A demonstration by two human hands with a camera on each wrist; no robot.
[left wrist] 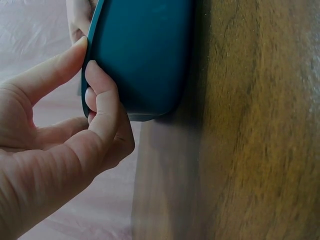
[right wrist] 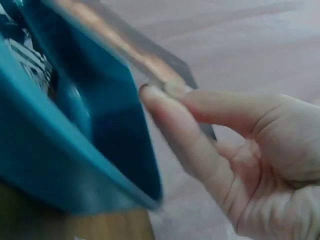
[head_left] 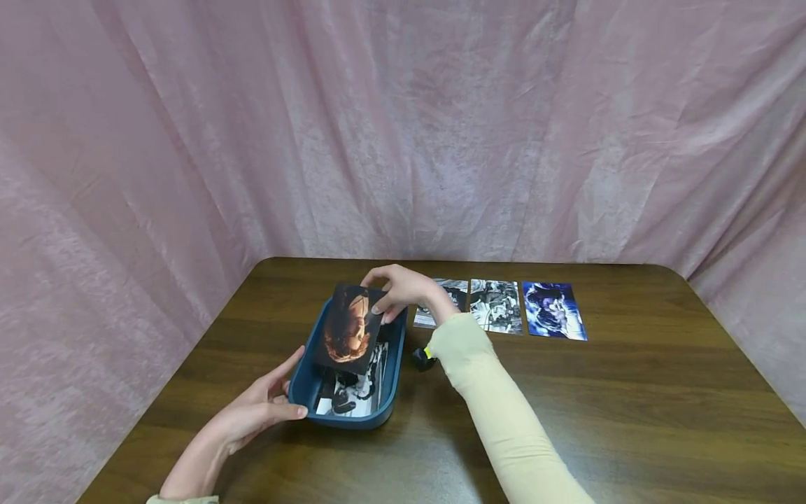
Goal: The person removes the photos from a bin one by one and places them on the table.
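Observation:
A dark blue tray [head_left: 392, 378] stands on the wooden table [head_left: 630, 406] and holds several black-and-white photos [head_left: 359, 402]. My right hand [head_left: 385, 304] pinches the top edge of a photo with an orange-brown picture [head_left: 348, 329], holding it tilted over the tray. The right wrist view shows the right hand [right wrist: 162, 92] with its fingertips on the photo's edge [right wrist: 125, 45], just above the tray wall [right wrist: 75, 165]. My left hand [head_left: 285, 393] holds the tray's near-left corner. In the left wrist view the left hand [left wrist: 89, 57] has its thumb on the outer wall of the tray [left wrist: 145, 50] and its forefinger at the rim.
Three photos lie in a row at the back of the table: two black-and-white ones [head_left: 462, 292] [head_left: 497, 306] and a blue one [head_left: 554, 310]. A small black and yellow object [head_left: 423, 358] sits right of the tray. Pink cloth [head_left: 403, 126] hangs behind and at both sides.

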